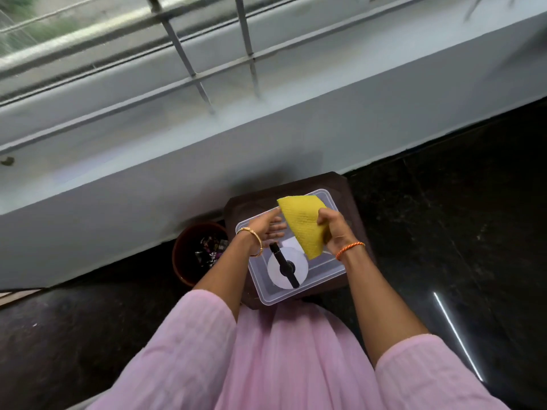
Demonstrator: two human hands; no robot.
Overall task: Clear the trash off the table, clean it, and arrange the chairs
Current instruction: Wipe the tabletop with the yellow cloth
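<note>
In the head view, a folded yellow textured cleaning cloth (302,226) is being gripped by the right hand (333,229) above the far half of a clear plastic lidded box (331,269) on a dark brown stool (352,196), while the left hand (270,229), fingers straight, is being laid against its edge. The cloth is probably best lifted clear before any wiping is begun. The table and chairs are being left out of frame, and the contents of the brown round bin (182,261) are too blurred to be named.
</note>
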